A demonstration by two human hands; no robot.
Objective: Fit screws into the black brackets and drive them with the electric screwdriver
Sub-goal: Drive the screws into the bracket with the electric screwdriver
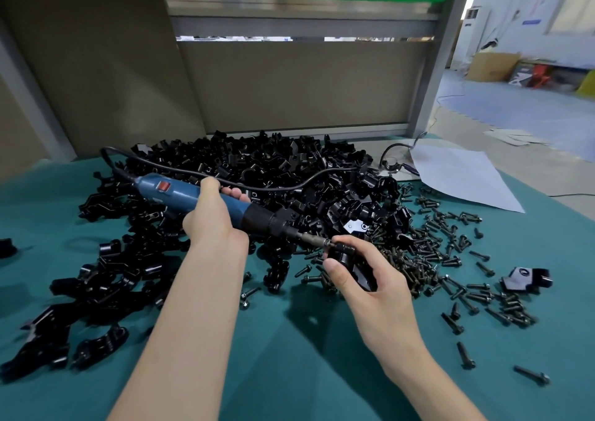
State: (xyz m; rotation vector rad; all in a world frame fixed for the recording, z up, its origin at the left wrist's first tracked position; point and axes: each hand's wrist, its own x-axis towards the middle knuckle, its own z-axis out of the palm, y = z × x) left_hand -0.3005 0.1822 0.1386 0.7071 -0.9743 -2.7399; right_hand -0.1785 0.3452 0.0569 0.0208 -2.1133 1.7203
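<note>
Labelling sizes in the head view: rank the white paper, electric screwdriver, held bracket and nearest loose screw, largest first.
1. white paper, by area
2. electric screwdriver, longer but slimmer
3. bracket, partly hidden in the right hand
4. loose screw

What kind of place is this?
Probably a factory or workshop bench: there's a huge heap of identical black brackets, loose screws scattered beside it, and a corded electric screwdriver in use.

Near the front edge the green cloth (289, 356) lay free for passing. A big heap of black brackets (257, 163) blocked the middle and left, and loose screws (444, 253) covered the right side.
</note>
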